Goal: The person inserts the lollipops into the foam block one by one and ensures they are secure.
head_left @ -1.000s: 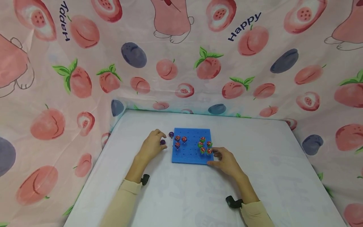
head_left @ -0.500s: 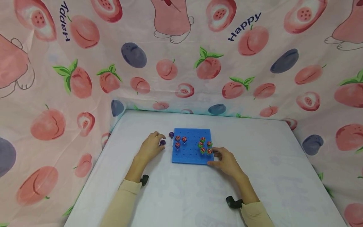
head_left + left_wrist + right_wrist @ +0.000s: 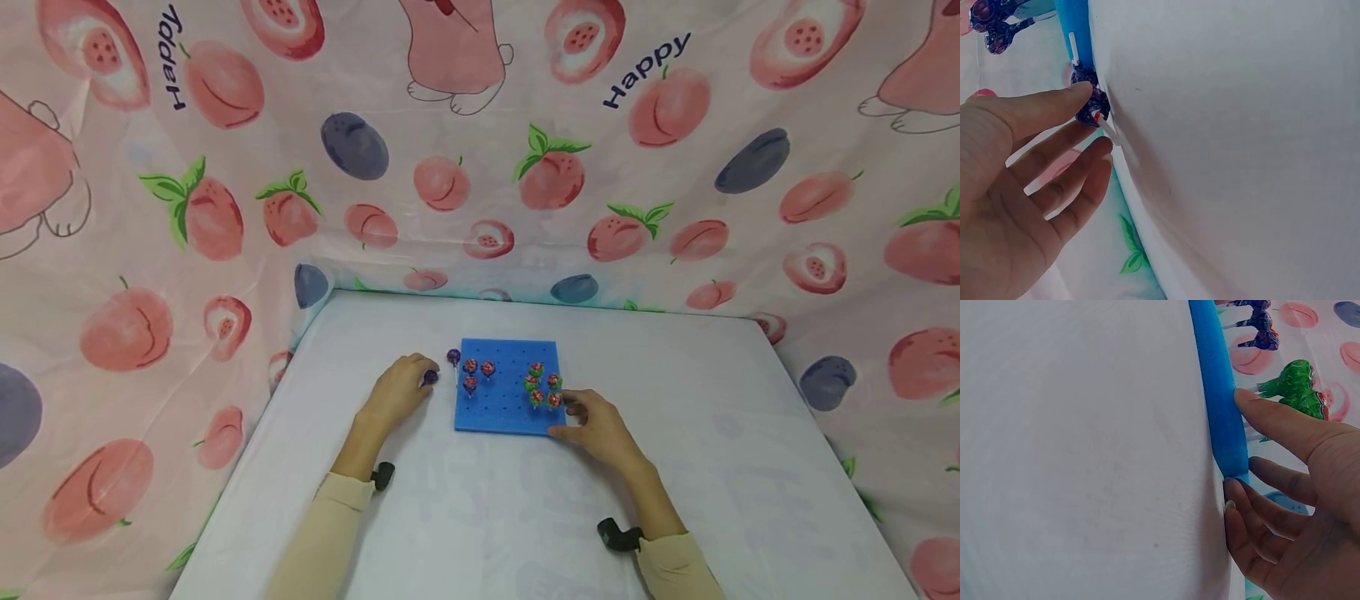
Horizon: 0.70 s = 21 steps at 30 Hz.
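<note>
Left of the blue pegboard (image 3: pixel 510 422), my left hand (image 3: pixel 395 390) pinches a purple-wrapped lollipop (image 3: pixel 431 378) between thumb and fingers, low at the white table. In the left wrist view the thumb (image 3: pixel 1054 109) lies over the wrapper, and a white stick points out below it. Another purple lollipop (image 3: pixel 453 356) lies beside the board's left edge. My right hand (image 3: pixel 600 425) holds the board's near right corner, its thumb and fingers against the edges. Standing in the board are several green-and-red lollipops (image 3: pixel 536 398) at the right and three purple-and-red lollipops (image 3: pixel 469 384) at the left.
The board has rows of small holes across its top. White cloth covers the table (image 3: pixel 480 517) around it. A fruit-printed curtain (image 3: pixel 480 167) rises behind the table and along its sides. Dark wrist cameras (image 3: pixel 619 535) sit on both forearms.
My left hand has drawn slightly back, and its fingers have closed in around the purple lollipop. The right hand and the board stay in place.
</note>
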Tool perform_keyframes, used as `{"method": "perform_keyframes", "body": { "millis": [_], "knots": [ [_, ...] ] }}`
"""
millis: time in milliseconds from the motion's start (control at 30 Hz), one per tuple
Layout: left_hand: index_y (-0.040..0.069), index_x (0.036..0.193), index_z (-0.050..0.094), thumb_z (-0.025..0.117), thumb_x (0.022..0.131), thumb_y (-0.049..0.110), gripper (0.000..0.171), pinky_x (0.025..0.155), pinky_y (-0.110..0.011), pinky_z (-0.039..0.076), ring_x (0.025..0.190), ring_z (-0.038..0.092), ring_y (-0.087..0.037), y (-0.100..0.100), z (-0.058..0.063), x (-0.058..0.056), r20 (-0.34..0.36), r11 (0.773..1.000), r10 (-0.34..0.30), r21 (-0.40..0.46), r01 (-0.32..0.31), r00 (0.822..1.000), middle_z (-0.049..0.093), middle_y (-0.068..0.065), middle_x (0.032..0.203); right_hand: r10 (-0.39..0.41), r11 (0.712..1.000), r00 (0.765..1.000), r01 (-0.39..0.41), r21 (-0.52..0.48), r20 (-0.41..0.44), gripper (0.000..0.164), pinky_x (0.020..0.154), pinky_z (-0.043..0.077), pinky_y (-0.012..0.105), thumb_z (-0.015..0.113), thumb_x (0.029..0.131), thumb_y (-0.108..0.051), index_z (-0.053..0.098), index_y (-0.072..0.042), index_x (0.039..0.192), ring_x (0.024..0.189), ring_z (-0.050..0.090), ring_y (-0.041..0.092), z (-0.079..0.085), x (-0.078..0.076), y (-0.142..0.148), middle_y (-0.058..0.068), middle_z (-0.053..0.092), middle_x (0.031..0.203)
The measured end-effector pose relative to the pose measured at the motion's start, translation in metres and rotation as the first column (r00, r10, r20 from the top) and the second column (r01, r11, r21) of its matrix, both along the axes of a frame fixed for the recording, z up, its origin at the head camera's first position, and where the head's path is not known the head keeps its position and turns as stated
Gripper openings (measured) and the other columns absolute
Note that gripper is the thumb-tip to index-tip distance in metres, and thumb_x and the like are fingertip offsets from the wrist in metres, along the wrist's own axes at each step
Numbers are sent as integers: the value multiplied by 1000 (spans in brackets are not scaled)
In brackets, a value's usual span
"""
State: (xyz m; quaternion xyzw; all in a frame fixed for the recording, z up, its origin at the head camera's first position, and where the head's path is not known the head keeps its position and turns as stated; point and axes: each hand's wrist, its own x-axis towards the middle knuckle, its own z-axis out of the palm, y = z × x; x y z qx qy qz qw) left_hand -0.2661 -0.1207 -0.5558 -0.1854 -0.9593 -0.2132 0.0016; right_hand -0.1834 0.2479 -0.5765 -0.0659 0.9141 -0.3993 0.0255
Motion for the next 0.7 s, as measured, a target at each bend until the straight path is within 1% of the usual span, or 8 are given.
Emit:
{"method": "perform_keyframes", "body": {
  "millis": [133,233,333,533,700],
  "knots": [
    [4,118,73,78,93,6,26,104,-45,54,116,66,-29,0,-2,-2,8,1000,4,20,-5,1000,69,-12,122,1,1000,1000,-1,6,-2,72,93,57,48,91,82,-31,61,-6,142,110,64,26,-1,0,0,10,66,126],
    [4,112,72,78,92,5,20,96,-43,56,104,66,-25,-1,-3,-3,17,999,10,33,-11,1000,69,-10,110,-1,1000,1000,1,7,0,72,93,57,47,92,81,-30,62,-6,142,109,64,26,-2,-1,1,9,66,125],
    [6,109,70,78,92,5,18,89,-42,57,95,64,-23,-1,-3,-2,26,999,18,29,-19,999,67,-8,103,0,1000,1000,0,5,1,72,92,56,47,92,81,-29,62,-6,142,109,64,26,-1,-1,1,10,66,125],
    [9,103,68,78,92,6,15,82,-40,56,88,61,-20,-2,-4,-2,36,1000,16,23,-17,999,66,-4,96,-1,1000,1000,1,-4,8,72,93,56,47,92,81,-30,62,-6,142,109,64,26,-1,-1,1,9,66,126],
    [9,105,69,77,93,6,15,82,-39,56,88,61,-19,-1,-3,-1,45,999,18,27,-19,999,65,-4,96,4,1000,1000,-4,-7,6,73,94,56,48,91,82,-31,61,-6,143,111,64,26,-3,-1,2,10,65,128]
  ]
}}
